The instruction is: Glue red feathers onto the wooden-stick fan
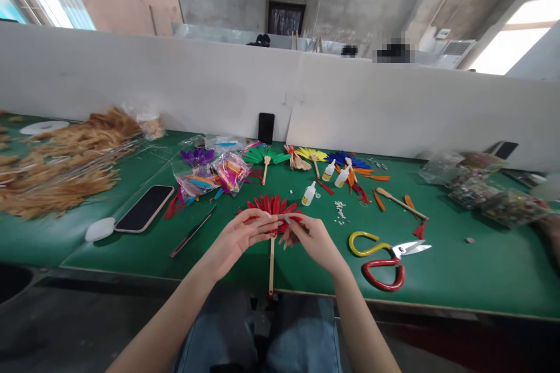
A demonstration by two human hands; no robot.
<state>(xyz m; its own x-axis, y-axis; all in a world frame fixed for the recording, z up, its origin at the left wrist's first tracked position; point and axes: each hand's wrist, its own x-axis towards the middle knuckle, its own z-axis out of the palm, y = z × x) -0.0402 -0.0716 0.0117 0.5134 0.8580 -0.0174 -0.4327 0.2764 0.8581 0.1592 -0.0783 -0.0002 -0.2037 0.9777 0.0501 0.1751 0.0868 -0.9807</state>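
Note:
A red feather fan [273, 204] lies on the green tabletop, its thin wooden handle [272, 265] pointing toward me past the front edge. My left hand [250, 232] and my right hand [308, 234] meet over the lower part of the fan. The right fingers pinch a red feather [296, 219]. The left fingertips close on its other end, touching the right ones, and partly hide it. Just behind the hands stands a small white glue bottle [308, 194]. Large scissors [391, 257] with one yellow and one red handle lie to the right, blades slightly apart.
Tweezers [192, 233] and a phone [145, 210] lie on the left, beyond them dried tan plumes [87, 151]. Behind are green [266, 155], yellow [312, 154] and blue [347, 159] fans, plus bagged feathers [231, 170]. White beads [339, 211] lie at right. A white partition [210, 81] stands behind.

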